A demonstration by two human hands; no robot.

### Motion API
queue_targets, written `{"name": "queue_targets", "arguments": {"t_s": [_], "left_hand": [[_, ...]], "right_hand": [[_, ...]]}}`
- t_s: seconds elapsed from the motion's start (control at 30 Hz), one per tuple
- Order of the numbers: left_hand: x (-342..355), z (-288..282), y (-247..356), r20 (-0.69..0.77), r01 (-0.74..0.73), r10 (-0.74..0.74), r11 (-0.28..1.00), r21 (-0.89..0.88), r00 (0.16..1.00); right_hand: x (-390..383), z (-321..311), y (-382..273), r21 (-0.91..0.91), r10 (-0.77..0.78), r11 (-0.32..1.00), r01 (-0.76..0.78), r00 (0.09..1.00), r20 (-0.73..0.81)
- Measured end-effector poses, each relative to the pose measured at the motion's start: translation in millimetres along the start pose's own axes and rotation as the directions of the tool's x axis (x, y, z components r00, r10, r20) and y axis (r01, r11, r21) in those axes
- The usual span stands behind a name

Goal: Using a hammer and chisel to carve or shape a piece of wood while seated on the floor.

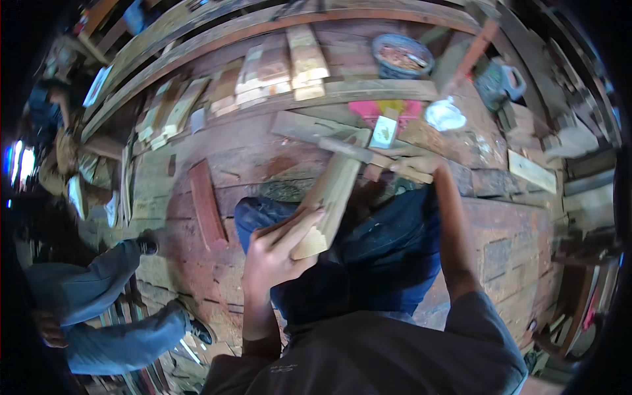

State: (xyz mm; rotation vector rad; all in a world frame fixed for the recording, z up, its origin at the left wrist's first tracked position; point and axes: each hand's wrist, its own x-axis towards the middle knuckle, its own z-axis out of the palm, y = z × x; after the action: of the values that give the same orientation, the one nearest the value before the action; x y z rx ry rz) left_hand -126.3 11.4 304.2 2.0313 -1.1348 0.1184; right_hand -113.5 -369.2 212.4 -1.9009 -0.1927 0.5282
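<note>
Worn wooden floor planks (pixel 263 158) are forming the work surface; clock positions are referring to the view's centre. One squared wooden block (pixel 337 181) is extending from 6 o'clock toward 1 o'clock, above the lap. Left hand (pixel 276 253), at 7 o'clock, is closing partway around its near end. Right hand (pixel 418 162), at 2 o'clock, is curling around the wooden handle of a metal-bladed tool (pixel 347 150); the blade is crossing the block's far part, contact being indeterminable. Stacked timber pieces (pixel 273 66) are lying at 11 o'clock; a blue bucket (pixel 403 58) is standing at 1 o'clock.
</note>
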Motion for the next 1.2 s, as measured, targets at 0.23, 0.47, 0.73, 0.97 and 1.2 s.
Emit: {"name": "queue_targets", "arguments": {"t_s": [0.23, 0.47, 0.73, 0.97, 1.2], "left_hand": [[1, -14, -22, -0.109, 0.088, -0.084, 0.996, 0.031, 0.99], [-52, -49, -129, -0.492, 0.59, -0.779, 0.621, -0.516, 0.389], [-120, -94, -166, -0.596, 0.241, -0.799, 0.566, -0.789, -0.076], [-177, -97, -198, -0.768, 0.104, -0.602, 0.768, -0.632, -0.217], [-200, -80, -183, -0.928, 0.743, -0.355, 0.649, -0.161, 0.11]], "right_hand": [[7, 4, 48, -0.023, 0.228, 0.95, -0.313, 0.74, -0.632], [-29, 52, 52, 0.431, 0.381, 0.887, -0.169, 0.796, -0.471], [-44, 52, 42, 0.52, 0.31, 0.854, -0.014, 0.816, -0.488], [-20, 59, 48, 0.499, 0.302, 0.867, -0.007, 0.803, -0.513], [10, 72, 20, 0.379, 0.145, 0.925, 0.037, 0.887, -0.44]]}}
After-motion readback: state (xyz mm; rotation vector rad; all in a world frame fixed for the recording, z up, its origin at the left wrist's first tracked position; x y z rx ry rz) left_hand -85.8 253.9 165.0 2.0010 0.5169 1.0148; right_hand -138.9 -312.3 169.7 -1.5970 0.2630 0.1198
